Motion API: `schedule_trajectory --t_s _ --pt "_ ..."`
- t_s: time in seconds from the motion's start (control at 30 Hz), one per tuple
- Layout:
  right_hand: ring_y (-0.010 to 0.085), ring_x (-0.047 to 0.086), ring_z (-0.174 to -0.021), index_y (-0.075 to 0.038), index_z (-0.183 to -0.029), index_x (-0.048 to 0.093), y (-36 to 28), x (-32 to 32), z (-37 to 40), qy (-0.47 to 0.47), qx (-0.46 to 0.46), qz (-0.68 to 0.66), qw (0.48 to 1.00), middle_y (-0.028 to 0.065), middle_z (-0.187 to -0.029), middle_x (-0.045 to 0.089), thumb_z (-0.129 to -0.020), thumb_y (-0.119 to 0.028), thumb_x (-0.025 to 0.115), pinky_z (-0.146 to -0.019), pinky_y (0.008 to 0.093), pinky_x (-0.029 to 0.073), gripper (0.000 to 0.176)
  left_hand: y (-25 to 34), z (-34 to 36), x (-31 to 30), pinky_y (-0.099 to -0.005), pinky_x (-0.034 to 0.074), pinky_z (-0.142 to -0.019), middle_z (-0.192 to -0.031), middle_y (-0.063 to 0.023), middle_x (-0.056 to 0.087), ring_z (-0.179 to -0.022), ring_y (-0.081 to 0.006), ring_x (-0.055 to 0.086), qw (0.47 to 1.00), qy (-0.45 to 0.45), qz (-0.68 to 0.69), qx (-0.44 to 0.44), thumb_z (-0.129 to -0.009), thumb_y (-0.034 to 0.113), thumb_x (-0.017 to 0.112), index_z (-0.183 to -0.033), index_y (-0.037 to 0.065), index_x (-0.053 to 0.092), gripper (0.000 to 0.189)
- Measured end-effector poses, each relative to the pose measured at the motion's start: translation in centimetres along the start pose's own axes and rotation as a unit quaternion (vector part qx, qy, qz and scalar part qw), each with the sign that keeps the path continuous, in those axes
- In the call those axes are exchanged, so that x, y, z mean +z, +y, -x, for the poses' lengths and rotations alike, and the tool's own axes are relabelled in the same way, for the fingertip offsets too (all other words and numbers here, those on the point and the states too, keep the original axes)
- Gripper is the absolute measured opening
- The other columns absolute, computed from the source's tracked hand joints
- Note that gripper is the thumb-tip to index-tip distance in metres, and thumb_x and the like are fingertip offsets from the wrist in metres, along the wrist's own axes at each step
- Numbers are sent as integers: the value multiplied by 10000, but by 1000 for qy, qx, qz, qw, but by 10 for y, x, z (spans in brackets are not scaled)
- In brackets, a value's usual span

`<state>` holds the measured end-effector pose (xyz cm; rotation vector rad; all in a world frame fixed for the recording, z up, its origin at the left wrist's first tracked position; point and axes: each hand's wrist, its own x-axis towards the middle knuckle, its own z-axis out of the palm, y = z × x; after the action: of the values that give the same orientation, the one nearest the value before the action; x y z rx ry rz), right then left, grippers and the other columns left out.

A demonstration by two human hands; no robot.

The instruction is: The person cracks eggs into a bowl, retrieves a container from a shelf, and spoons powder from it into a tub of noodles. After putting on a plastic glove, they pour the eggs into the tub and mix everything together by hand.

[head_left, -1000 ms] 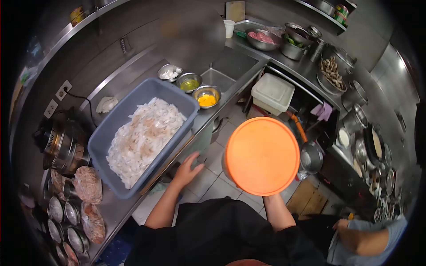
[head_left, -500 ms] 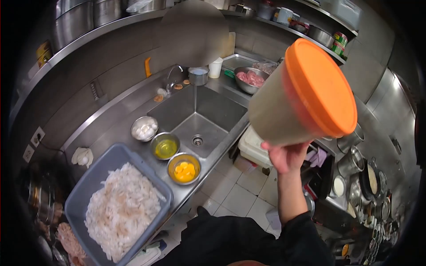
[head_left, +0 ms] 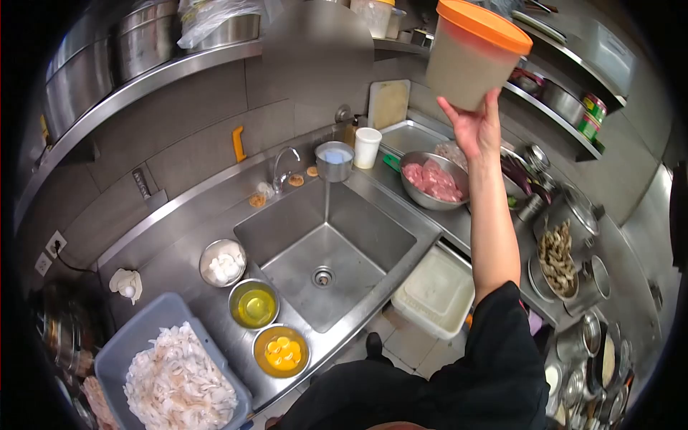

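My right hand (head_left: 476, 130) is raised at the upper right, its palm under a cloudy plastic tub (head_left: 467, 70) with an orange lid (head_left: 486, 26). Thumb and fingers close around the bottom of the tub, which is held nearly upright at shelf height. Pale contents show dimly through its wall. Beneath the raised arm sits a metal bowl of raw meat (head_left: 433, 183) on the counter. My left hand is out of view.
A steel sink (head_left: 315, 287) lies in the middle. Left of it stand bowls of eggshells (head_left: 223, 264), egg whites (head_left: 256, 306) and yolks (head_left: 282, 352). A grey bin (head_left: 118, 358) holds pale shrimp-like pieces. Wall shelves (head_left: 215, 54) run above; a lidded white container (head_left: 434, 290) stands below right.
My right hand has carried the tub up and away from me, toward the shelves. The view has shifted, so more of the right counter shows.
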<state>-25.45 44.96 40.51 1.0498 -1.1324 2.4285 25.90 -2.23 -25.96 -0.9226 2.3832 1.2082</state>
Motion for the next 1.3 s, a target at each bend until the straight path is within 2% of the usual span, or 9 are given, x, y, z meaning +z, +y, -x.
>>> schedule_trajectory --t_s 0.2,0.7,0.87,0.93,1.03,1.17,1.2,1.27,1.3 --pt "369 558 -1228 -39 -1398 434 44 -109 -157 -23 -3 -19 1000 180 -1362 528 -887 -474 715 -959 577 544 728 68 -1 -18 -466 482 -975 -1227 -201 657 -1157 -353 619 968 243 1 -68 -967 542 487 -1263 88 643 564" --pt "408 547 -1221 -17 -1394 403 157 -242 -394 50 98 -49 993 199 -1331 521 -913 -480 674 -948 572 560 720 264 -36 132 -472 491 -953 -1184 -196 677 -1128 -352 633 987 129 39 -84 -973 526 482 -1236 88 656 539" --pt "183 672 -591 -55 -982 597 173 -261 -425 187 210 304 910 39 -770 616 -891 -609 645 -518 366 582 563 249 -23 161 -474 495 -946 -1170 -195 684 -1118 -351 638 984 116 57 -120 -976 520 480 -1227 88 660 531" --pt "159 644 -571 -62 -941 602 185 -273 -435 170 177 381 891 28 -730 604 -902 -569 655 -486 339 539 511 232 -12 179 -475 496 -943 -1165 -194 686 -1114 -351 639 983 106 59 -138 -976 518 479 -1223 88 662 528" --pt "89 516 -488 -79 -827 595 199 -263 -413 169 129 500 840 -3 -629 553 -937 -414 661 -426 273 413 359 201 16 214 -476 498 -939 -1156 -193 690 -1108 -350 642 983 86 55 -155 -978 515 478 -1218 88 665 524" --pt "83 400 -438 -44 -1174 618 239 -209 -286 55 32 273 960 -34 -599 493 -925 -164 670 -449 293 455 281 159 116 281 -478 500 -933 -1145 -192 696 -1100 -350 646 990 83 -113 -3 -979 511 476 -1210 89 668 518" --pt "89 467 -486 -45 -1266 572 254 -204 -242 0 68 259 964 -21 -638 544 -914 -132 673 -498 286 480 376 160 113 288 -485 521 -822 -937 -163 718 -952 -362 667 968 -48 -233 -82 -947 400 526 -1094 88 684 379" --pt "102 592 -631 -46 -1369 515 292 -183 -146 -91 109 216 966 11 -747 650 -904 -104 678 -616 282 516 497 144 137 289 -501 527 -711 -809 -151 688 -805 -375 658 993 108 -54 -8 -764 291 638 -1052 113 686 341" --pt "109 651 -729 -46 -1381 503 314 -171 -90 -122 113 191 967 31 -818 704 -905 -108 680 -685 285 529 512 136 129 297 -482 539 -652 -819 -149 699 -731 -334 679 988 93 -78 -97 -821 346 649 -1075 64 680 381"
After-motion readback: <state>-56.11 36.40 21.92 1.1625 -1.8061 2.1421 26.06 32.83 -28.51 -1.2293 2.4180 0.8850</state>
